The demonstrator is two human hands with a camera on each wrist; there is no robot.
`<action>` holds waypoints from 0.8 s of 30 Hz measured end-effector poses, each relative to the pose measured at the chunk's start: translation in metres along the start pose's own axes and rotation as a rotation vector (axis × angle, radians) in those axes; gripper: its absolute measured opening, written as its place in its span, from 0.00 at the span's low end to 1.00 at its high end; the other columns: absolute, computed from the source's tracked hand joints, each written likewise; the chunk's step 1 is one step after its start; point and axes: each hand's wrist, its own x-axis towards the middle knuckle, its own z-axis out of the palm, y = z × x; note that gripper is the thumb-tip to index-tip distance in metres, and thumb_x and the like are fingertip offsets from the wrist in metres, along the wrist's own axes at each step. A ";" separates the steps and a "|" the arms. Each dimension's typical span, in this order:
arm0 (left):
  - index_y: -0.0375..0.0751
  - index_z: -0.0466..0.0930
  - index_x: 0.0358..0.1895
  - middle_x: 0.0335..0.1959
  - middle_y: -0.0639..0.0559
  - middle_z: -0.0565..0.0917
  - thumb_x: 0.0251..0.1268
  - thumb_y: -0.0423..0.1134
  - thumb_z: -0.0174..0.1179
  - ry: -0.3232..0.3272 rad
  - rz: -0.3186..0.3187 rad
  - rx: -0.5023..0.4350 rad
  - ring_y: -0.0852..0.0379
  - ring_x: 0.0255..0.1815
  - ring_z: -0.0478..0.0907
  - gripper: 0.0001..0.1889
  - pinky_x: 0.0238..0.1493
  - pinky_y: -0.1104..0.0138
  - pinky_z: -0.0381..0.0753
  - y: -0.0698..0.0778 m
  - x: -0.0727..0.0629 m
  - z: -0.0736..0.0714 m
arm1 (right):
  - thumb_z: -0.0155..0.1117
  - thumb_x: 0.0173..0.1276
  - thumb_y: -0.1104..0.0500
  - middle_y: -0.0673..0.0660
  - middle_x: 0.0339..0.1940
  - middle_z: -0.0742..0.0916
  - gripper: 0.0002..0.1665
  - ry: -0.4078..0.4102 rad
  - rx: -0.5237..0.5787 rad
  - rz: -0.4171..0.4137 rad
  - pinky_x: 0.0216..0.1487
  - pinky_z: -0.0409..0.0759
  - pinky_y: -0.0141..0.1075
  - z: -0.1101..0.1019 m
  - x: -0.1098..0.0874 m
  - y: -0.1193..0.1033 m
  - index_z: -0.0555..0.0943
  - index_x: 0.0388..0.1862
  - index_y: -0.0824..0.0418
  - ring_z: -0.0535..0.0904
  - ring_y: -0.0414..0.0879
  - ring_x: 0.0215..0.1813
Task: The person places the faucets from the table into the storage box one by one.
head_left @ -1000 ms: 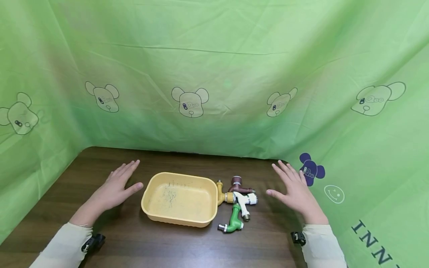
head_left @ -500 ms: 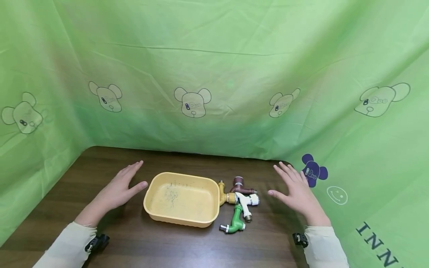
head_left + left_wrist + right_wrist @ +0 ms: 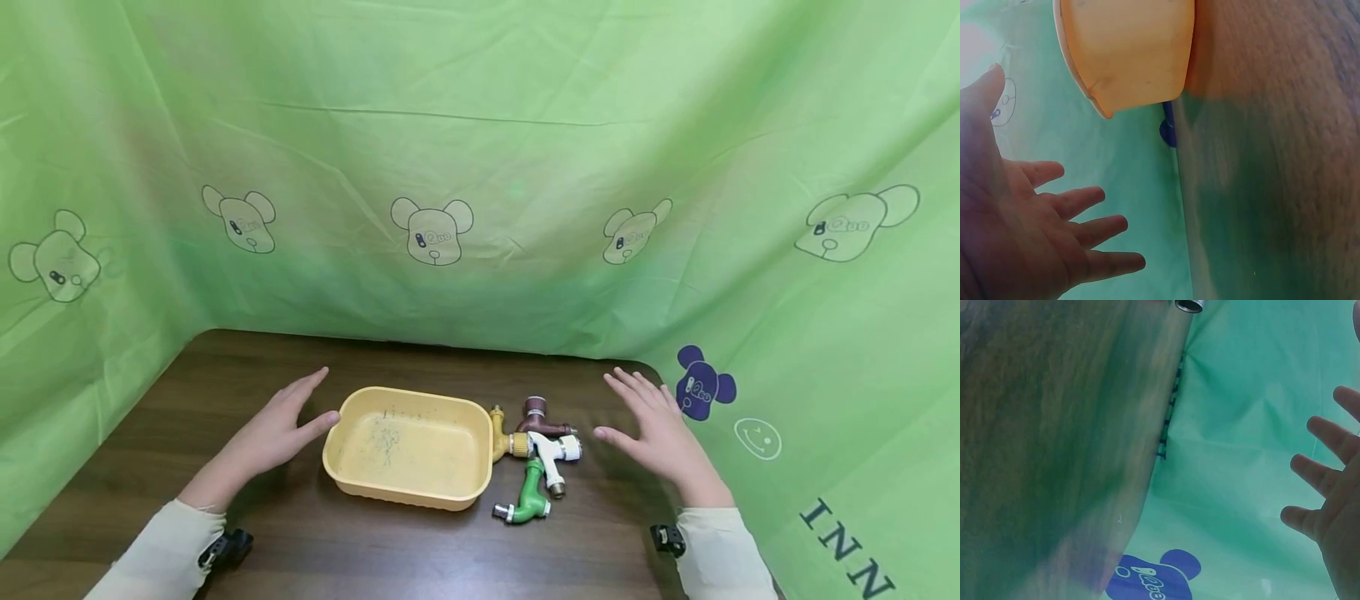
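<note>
My left hand [image 3: 273, 429] is held with fingers extended at the left of a yellow plastic basin [image 3: 408, 450], its thumb tip overlapping the rim in the head view. In the left wrist view the spread fingers hold nothing, and the basin's end wall [image 3: 1129, 56] shows above them. My right hand [image 3: 656, 433], also spread and holding nothing, is right of a cluster of taps. These are a yellow tap [image 3: 501, 437] against the basin, a maroon tap [image 3: 542, 421], a white tap [image 3: 553, 457] and a green tap [image 3: 529, 500]. The right wrist view shows a tap's metal end [image 3: 1190, 305].
The brown wooden table [image 3: 360, 558] carries the basin and taps. A green cloth [image 3: 480, 300] printed with bear heads hangs along its back and sides. Black wrist cameras [image 3: 225, 550] are strapped over pale sleeves [image 3: 161, 554].
The left hand has shifted right, closer to the basin's rim. The right hand has moved only slightly. The basin and taps keep their places on the table while the head view drifts a little.
</note>
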 end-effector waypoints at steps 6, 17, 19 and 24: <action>0.41 0.50 0.83 0.80 0.34 0.59 0.74 0.61 0.57 -0.011 -0.009 -0.043 0.30 0.78 0.56 0.45 0.72 0.32 0.60 0.003 0.000 -0.001 | 0.70 0.65 0.34 0.58 0.84 0.62 0.54 -0.004 -0.014 -0.009 0.82 0.36 0.60 0.001 -0.001 -0.001 0.57 0.84 0.46 0.54 0.67 0.81; 0.38 0.52 0.82 0.80 0.33 0.59 0.74 0.61 0.56 -0.004 -0.017 -0.084 0.30 0.78 0.57 0.44 0.72 0.33 0.62 0.008 0.001 -0.002 | 0.70 0.65 0.35 0.59 0.83 0.63 0.53 0.004 -0.008 0.001 0.83 0.37 0.56 -0.002 -0.005 -0.004 0.59 0.83 0.47 0.55 0.66 0.81; 0.38 0.52 0.82 0.79 0.33 0.59 0.74 0.62 0.56 0.000 -0.023 -0.086 0.30 0.78 0.57 0.45 0.72 0.33 0.62 0.009 0.000 -0.002 | 0.71 0.65 0.36 0.59 0.83 0.64 0.53 0.004 0.000 0.007 0.84 0.37 0.56 -0.003 -0.006 -0.004 0.59 0.83 0.47 0.56 0.66 0.81; 0.40 0.53 0.82 0.79 0.33 0.60 0.73 0.62 0.58 -0.001 -0.045 -0.089 0.30 0.78 0.58 0.45 0.71 0.33 0.63 0.010 -0.002 -0.001 | 0.73 0.64 0.39 0.59 0.82 0.65 0.53 0.007 0.023 0.014 0.84 0.39 0.56 -0.001 -0.008 -0.004 0.60 0.83 0.47 0.56 0.65 0.81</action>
